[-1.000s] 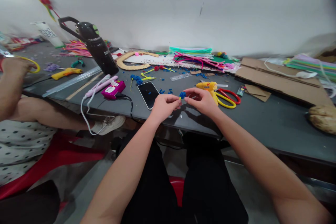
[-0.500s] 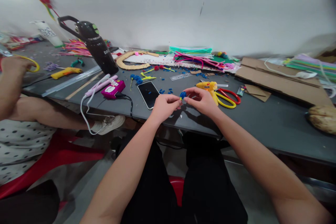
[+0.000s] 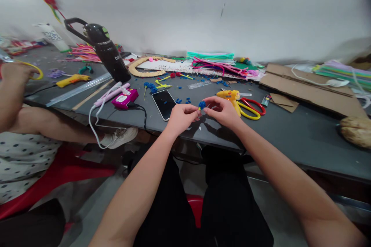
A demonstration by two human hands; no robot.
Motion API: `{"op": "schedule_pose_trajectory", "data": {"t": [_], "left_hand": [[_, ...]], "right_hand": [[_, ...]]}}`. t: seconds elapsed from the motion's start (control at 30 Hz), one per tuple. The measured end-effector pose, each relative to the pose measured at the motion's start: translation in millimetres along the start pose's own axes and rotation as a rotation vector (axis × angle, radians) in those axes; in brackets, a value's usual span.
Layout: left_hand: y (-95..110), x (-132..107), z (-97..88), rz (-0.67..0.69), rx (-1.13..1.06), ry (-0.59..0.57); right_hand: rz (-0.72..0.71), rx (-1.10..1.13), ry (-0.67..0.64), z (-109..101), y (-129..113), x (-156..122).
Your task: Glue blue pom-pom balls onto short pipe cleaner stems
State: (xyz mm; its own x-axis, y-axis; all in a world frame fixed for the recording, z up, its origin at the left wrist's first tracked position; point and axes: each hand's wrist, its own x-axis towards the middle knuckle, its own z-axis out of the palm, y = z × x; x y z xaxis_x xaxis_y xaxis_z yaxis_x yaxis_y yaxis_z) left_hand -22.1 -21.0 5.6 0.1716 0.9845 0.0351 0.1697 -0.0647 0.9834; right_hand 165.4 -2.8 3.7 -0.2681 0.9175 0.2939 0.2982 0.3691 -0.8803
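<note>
Centrally, two hands, left hand [image 3: 181, 116], right hand [image 3: 222, 111], one blue pom-pom [image 3: 202, 104]

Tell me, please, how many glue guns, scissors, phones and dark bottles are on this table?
Glue guns: 2
Scissors: 1
Phones: 1
Dark bottles: 1
Total: 5

Fuzzy blue pipe-cleaner bud [image 3: 202, 104], soft and matt. Smooth dark grey tabletop [image 3: 290, 131], faintly reflective near its front edge. Glossy black glass on the phone [image 3: 164, 104]. Shiny yellow plastic on the glue gun [image 3: 228, 95] and the scissors handles [image 3: 251, 108]. Dull brown cardboard sheets [image 3: 307, 85], rough-edged. Glossy black plastic bottle [image 3: 108, 52]. Fuzzy pipe cleaners [image 3: 216, 63] piled along the wall.
</note>
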Motion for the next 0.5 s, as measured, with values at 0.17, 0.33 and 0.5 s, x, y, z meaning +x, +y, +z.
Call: {"op": "schedule_pose_trajectory", "data": {"t": [0.17, 0.33, 0.5], "left_hand": [[-2.8, 0.6, -0.4, 0.011, 0.000, -0.010], [-2.7, -0.2, 0.1, 0.020, 0.012, -0.016], [-3.0, 0.2, -0.1, 0.021, 0.003, -0.021]], "right_hand": [[0.010, -0.001, 0.006, 0.7, -1.6, 0.3], [-0.002, 0.000, 0.002, 0.8, -1.2, 0.4], [-0.005, 0.010, -0.009, 0.2, 0.3, 0.5]]}}
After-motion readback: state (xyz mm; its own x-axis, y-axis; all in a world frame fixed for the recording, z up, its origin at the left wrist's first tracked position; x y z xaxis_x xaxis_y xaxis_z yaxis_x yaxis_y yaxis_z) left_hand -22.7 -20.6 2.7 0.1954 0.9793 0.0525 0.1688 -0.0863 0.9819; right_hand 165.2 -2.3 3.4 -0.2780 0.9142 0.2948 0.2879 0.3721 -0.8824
